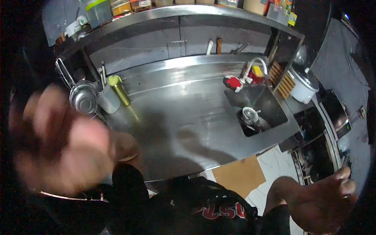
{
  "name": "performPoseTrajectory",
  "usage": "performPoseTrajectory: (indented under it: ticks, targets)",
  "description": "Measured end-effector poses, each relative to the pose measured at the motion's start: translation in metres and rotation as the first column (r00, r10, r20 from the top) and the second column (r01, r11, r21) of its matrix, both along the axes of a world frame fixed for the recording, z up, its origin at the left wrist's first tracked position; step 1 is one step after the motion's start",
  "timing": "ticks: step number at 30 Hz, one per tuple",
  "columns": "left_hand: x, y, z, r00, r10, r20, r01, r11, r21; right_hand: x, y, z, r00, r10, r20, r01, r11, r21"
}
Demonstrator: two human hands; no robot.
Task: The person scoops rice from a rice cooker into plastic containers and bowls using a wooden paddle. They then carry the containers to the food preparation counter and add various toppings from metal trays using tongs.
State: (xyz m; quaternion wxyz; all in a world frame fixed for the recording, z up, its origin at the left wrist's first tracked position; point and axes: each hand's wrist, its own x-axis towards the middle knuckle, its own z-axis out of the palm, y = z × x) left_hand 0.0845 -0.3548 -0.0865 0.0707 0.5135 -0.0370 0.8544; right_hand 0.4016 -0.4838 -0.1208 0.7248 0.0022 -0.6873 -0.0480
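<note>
My left hand [74,141] is raised close to the camera at the left, badly smeared by motion. Its fingers look bent, but what they do cannot be made out. Behind it are a metal strainer [84,100], a grey cup [109,101] with utensils and a yellow-green bottle [119,88]. At the lower right, my right hand [327,201] is held out past the counter's front edge. Its fingers appear curled in; whether anything is inside them is hidden. The steel counter [176,133] lies between both hands, and neither visibly touches it.
A sink [276,109] with dishes in it is set into the counter's right side, under a white faucet [256,62]. Beside it stand a wooden rack [284,80] and a white rice cooker [303,86]. An overhead shelf [172,13] carries several containers. Cardboard [239,176] lies on the floor.
</note>
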Motion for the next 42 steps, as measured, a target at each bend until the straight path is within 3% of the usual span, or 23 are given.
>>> performPoseTrajectory:
  ticks: [3,4,6,7,9,12,20,26,33,36,38,39,41,42]
  targets:
    - [0.017,-0.017,-0.012,0.964,-0.202,-0.173,0.215,0.975,0.06,-0.039,0.004,0.029,0.991,-0.068,-0.116,0.056,0.993,-0.101]
    - [0.022,-0.018,-0.015,0.95,-0.237,-0.204,0.252,0.966,0.054,-0.014,-0.003,0.018,0.993,0.098,-0.061,-0.099,0.995,-0.027]
    - [0.034,-0.015,-0.02,0.93,-0.272,-0.247,0.288,0.957,0.029,0.02,-0.021,-0.003,0.965,0.262,0.003,-0.262,0.965,0.028]
    - [0.037,-0.015,-0.022,0.922,-0.289,-0.258,0.305,0.952,0.023,0.027,-0.03,-0.009,0.981,0.022,-0.19,-0.012,0.999,0.051]
    - [0.042,-0.017,-0.026,0.913,-0.299,-0.279,0.315,0.949,0.012,0.039,-0.031,-0.014,0.9,-0.214,-0.38,0.236,0.972,0.012]
    - [0.047,-0.021,-0.033,0.906,-0.303,-0.296,0.316,0.949,-0.004,0.038,-0.017,-0.01,0.975,-0.029,-0.222,0.045,0.997,0.069]
    - [0.056,-0.029,-0.042,0.896,-0.3,-0.329,0.31,0.951,-0.024,0.035,0.004,-0.003,0.994,-0.001,-0.112,0.005,1.0,0.031]
    - [0.059,-0.03,-0.043,0.886,-0.296,-0.357,0.305,0.952,-0.032,0.026,0.024,-0.002,0.996,-0.081,-0.024,0.081,0.997,-0.019]
    - [0.055,-0.024,-0.045,0.887,-0.281,-0.367,0.289,0.957,-0.035,0.011,0.05,-0.001,0.943,-0.286,0.169,0.304,0.949,-0.087]
    - [0.046,-0.008,-0.046,0.914,-0.086,-0.396,0.109,0.993,0.036,0.013,0.053,0.001,0.875,-0.373,0.31,0.411,0.909,-0.069]
    - [0.041,0.017,-0.053,0.906,0.233,-0.353,-0.113,0.938,0.328,0.016,0.06,-0.003,0.779,-0.457,0.43,0.529,0.846,-0.06]
    - [0.044,0.018,-0.054,0.84,0.248,-0.482,-0.194,0.968,0.16,0.012,0.073,-0.012,0.811,-0.458,0.365,0.524,0.845,-0.104]
    - [0.079,0.022,-0.063,0.902,0.112,-0.418,-0.176,0.977,-0.118,0.004,0.096,-0.032,0.899,-0.398,0.184,0.435,0.859,-0.269]
    - [0.088,0.029,-0.067,0.949,0.055,-0.311,-0.111,0.98,-0.165,-0.002,0.107,-0.042,0.941,-0.336,0.048,0.329,0.869,-0.368]
